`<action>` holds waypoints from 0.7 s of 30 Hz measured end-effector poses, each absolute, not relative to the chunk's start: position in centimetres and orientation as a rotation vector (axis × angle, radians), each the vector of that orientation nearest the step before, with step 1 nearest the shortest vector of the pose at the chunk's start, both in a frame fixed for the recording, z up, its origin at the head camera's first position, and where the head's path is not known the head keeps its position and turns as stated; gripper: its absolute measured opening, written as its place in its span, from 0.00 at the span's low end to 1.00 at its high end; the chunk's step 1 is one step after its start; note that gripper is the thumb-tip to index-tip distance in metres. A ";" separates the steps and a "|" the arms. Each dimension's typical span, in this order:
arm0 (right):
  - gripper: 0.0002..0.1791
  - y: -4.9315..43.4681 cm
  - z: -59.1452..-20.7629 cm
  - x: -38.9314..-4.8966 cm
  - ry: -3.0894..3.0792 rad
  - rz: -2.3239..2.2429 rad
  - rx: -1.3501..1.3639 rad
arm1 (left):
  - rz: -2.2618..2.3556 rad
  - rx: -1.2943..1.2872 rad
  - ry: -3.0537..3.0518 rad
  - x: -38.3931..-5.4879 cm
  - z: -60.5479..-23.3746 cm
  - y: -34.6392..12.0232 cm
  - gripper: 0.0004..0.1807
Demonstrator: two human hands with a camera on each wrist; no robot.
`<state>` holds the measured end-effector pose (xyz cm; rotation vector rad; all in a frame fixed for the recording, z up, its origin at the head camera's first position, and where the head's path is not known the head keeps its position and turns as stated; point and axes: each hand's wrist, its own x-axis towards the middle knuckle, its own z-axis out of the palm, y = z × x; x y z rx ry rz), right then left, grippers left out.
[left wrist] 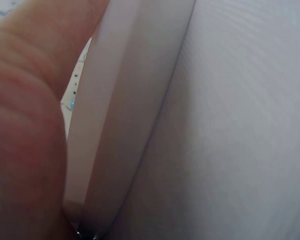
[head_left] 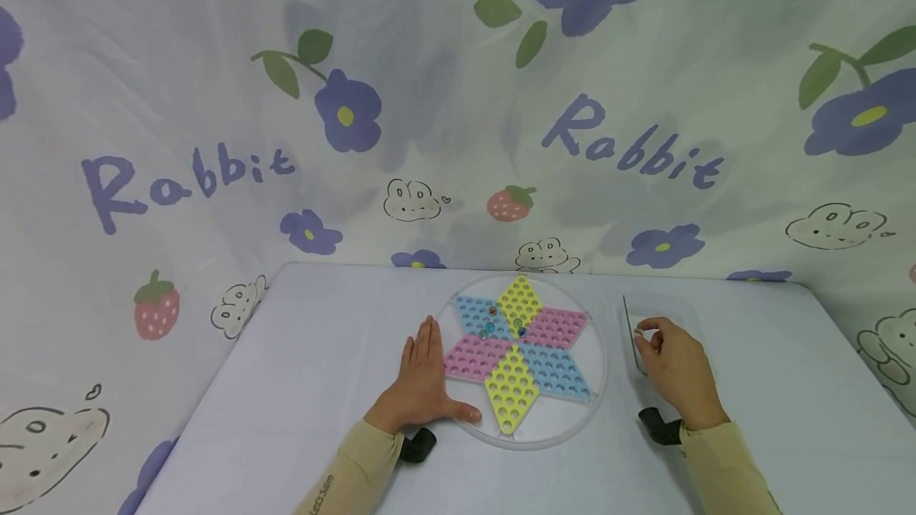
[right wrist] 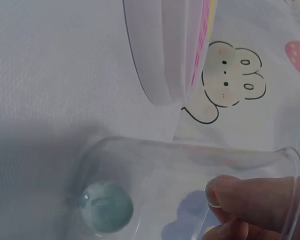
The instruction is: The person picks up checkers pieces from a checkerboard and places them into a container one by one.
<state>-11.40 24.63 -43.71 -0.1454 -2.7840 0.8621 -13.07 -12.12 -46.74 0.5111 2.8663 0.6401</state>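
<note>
A round Chinese checkers board (head_left: 511, 443) with a pink, yellow and blue star lies on the table. Several glass marbles (head_left: 490, 327) sit in its holes near the centre and the upper blue point. My left hand (head_left: 421, 380) rests along the board's left rim, fingers straight and thumb spread over the near edge. To the right, my right hand (head_left: 676, 364) is at a clear plastic box (right wrist: 155, 155) with its fingertips inside. Thumb and forefinger pinch a small glass marble (right wrist: 211, 194), mostly covered by the fingers. A pale green marble (right wrist: 107, 206) lies at the box's bottom.
The white-covered table (head_left: 300, 340) runs back to a hanging cloth (head_left: 458, 141) printed with flowers, rabbits and strawberries. Black wrist mounts (head_left: 660, 426) sit under both wrists. The box stands a short way right of the board.
</note>
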 end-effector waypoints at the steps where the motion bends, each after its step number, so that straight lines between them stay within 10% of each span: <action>1: 0.13 24.6 -43.7 -11.4 -2.783 0.861 -0.144 | 0.643 0.513 2.867 -13.1 -46.8 -12.1 0.83; 21: 0.11 23.2 -42.4 -11.1 -2.658 0.804 -0.021 | 0.669 0.521 2.863 -13.0 -46.8 -12.2 0.84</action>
